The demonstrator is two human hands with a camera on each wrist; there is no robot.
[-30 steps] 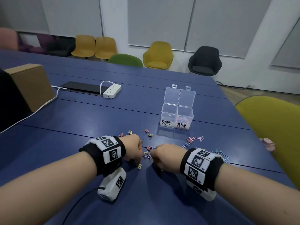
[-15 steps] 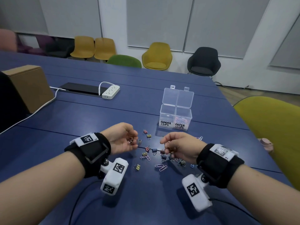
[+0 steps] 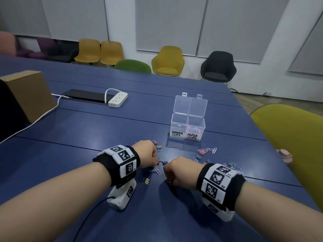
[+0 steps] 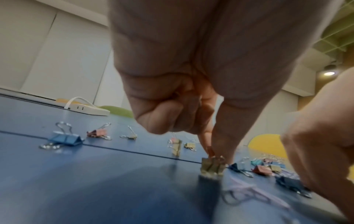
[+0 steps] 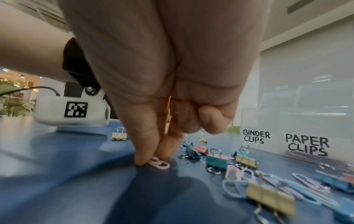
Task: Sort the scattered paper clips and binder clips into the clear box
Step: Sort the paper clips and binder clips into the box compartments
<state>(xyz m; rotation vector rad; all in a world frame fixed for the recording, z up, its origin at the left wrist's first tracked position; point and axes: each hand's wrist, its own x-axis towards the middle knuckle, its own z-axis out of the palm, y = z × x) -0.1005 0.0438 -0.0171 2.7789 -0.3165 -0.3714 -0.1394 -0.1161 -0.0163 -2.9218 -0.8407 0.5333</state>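
left hand (image 3: 146, 152): knuckles up, wrist raised, fingers pointing down at the surface (image 3: 87, 130). Thumb and index fingertips (image 4: 220, 145) pinch the wire handles of a gold binder clip (image 4: 212, 166) that stands on the surface; other fingers curled into the palm.
right hand (image 3: 181, 172): same pose, knuckles up, forearm coming in from lower right. Thumb and index fingertips (image 5: 145, 156) pinch a pink paper clip (image 5: 160, 162) lying flat on the surface; remaining fingers tucked in.
hand spacing: close together, not touching, near the front edge of the scatter.
clear box (image 3: 187, 126): upright on the surface beyond the hands, both lids hinged open at the back. Left compartment labelled BINDER CLIPS, contents can't be made out. Right compartment labelled PAPER CLIPS, holds a pile of pink clips.
loose clips: small binder clips and paper clips (image 3: 208, 151) spread on the surface between the hands and the box and out to the right; one yellow binder clip (image 3: 146, 180) sits just near-side of the left hand.
blue binder clip (image 4: 65, 140): left of the left hand in the left wrist view, apart from the rest.
other: power strip (image 3: 118, 99) and cardboard box (image 3: 28, 93) far left on the surface.
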